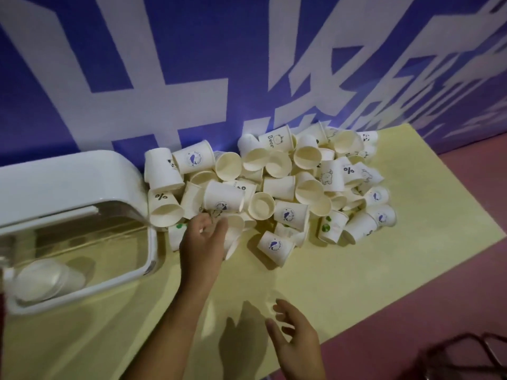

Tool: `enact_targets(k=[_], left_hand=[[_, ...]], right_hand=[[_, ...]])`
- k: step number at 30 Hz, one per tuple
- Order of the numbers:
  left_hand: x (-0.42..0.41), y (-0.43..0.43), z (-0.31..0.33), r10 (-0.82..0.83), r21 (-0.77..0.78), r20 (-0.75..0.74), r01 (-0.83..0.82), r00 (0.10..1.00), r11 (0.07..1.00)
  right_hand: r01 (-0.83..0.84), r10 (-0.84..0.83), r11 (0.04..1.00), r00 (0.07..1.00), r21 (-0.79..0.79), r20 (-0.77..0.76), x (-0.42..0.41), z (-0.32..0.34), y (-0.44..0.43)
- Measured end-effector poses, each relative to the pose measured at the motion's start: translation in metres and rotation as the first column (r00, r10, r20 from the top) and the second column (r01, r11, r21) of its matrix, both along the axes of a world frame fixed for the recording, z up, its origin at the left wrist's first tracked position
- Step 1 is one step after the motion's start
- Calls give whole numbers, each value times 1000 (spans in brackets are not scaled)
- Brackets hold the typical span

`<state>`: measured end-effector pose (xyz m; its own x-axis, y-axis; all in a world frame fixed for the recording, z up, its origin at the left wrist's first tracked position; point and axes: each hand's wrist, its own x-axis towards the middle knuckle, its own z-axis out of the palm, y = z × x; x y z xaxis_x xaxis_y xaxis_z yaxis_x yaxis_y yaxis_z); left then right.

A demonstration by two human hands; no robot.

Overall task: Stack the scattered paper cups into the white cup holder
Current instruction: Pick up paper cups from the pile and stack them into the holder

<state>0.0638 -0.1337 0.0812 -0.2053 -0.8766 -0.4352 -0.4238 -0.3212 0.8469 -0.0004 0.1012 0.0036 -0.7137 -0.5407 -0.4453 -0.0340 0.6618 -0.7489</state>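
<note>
The left hand [204, 237] closed its grip on a thin, light, crushable white paper cup [233, 237]; best held gently round the wall. The right hand [296, 333] hovered, fingers spread, empty.

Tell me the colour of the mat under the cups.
Pale yellow mat, seen best in the head view, the only one given.

Premises appear to be an exhibition or promotional stand: printed blue banner [192, 50] with large white lettering at 12 o'clock, pale yellow table [356, 283], pink floor [452, 311] at 4 o'clock.
</note>
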Motion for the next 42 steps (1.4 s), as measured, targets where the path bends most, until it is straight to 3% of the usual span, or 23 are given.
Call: enact_targets(k=[2,7,11,13,16,19,23,28,33,37,42], left_hand=[[-18,-15,1,180,125,-36,-174,983,977],[-44,-63,-34,368,306,65,-369,928,878],[-43,-103,-130,400,397,62,-391,914,831],[-40,-101,-128,439,415,36,-413,898,810],[-50,-80,-78,481,381,-33,-434,876,817],[-56,-41,-3,496,248,-164,-451,852,857],[-33,6,37,419,65,-329,-423,846,904],[21,64,24,250,-51,-340,-283,907,958],[62,102,1,246,-56,-314,-277,917,959],[82,114,-4,244,-102,-264,-279,933,955],[97,114,-9,258,-109,-242,-291,935,951]], right_hand=[[35,-35,999,999,3,17,-13,-4,9],[76,-77,997,996,5,42,-40,-6,22],[95,-95,995,994,-1,49,-59,-3,24],[96,-96,995,994,-12,53,-70,3,19],[108,-105,994,992,-35,70,-90,16,2],[185,-178,981,979,-65,96,-109,23,-24],[269,-252,953,959,-138,132,-131,22,-60],[269,-256,952,962,-150,100,-153,7,-107],[261,-247,955,963,-143,109,-164,-23,-131],[355,-336,925,931,-136,143,-172,-51,-127],[336,-320,914,942,-228,103,-151,0,-115]])
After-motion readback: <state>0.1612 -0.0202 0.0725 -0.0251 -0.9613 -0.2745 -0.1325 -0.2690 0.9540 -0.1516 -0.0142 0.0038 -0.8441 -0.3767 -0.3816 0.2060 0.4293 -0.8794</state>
